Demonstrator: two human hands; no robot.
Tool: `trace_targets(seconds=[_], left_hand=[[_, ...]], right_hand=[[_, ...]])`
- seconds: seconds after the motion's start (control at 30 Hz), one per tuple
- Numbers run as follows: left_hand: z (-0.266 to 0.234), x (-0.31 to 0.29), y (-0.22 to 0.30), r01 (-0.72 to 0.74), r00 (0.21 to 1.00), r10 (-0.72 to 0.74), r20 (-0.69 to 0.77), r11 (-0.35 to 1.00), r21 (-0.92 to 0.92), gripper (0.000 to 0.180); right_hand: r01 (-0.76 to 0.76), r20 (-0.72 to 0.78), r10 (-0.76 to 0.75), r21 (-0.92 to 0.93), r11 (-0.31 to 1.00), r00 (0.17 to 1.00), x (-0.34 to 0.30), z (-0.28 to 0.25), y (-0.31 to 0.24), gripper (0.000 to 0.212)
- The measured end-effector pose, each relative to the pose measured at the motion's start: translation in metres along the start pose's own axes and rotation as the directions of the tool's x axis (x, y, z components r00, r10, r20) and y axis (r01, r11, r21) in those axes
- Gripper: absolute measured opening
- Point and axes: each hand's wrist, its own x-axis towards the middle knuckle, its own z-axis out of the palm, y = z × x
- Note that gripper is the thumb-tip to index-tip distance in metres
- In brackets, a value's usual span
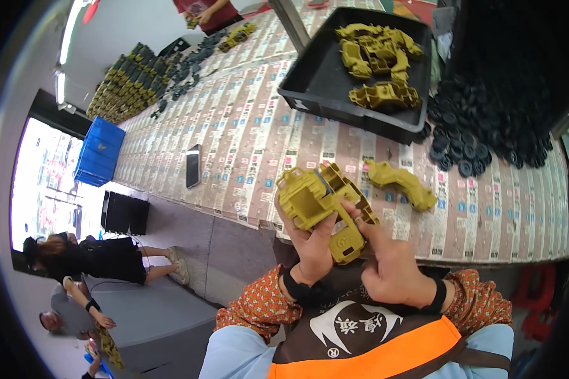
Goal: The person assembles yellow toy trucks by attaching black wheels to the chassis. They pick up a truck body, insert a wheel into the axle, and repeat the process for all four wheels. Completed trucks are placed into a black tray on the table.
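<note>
My left hand [312, 249] grips an olive-yellow plastic toy truck body [305, 201] with a square hollow cab, just above the table's near edge. My right hand [396, 268] is at the body's right side, fingers curled, with its index finger and thumb against it. Whether a small part sits under those fingertips is hidden. Just beyond my right hand, a loose olive-yellow plastic part [403, 184] lies on the table. A black tray [316, 69] farther back holds several more olive-yellow parts [382, 54].
Black toy wheels [464, 148] are heaped at the right. A phone [193, 166] lies left of centre. Stacked yellow-and-black parts [129, 82] fill the far left, near a blue crate [99, 151]. A person in red [212, 11] works across the table; other people are at the lower left.
</note>
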Motion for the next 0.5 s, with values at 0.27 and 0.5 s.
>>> trace_targets(seconds=[0.27,0.5], left_hand=[[-0.045,0.064,0.043,0.351,0.903,-0.332,-0.273,0.936,0.019,0.03],[-0.249,0.252,0.003,0.622,0.735,-0.621,-0.274,0.778,-0.095,0.038]], right_hand=[[-0.071,0.178,0.049,0.12,0.99,0.983,0.052,-0.013,0.004,0.061],[-0.319,0.0,0.342,0.357,0.878,0.94,0.017,-0.065,0.015,0.032]])
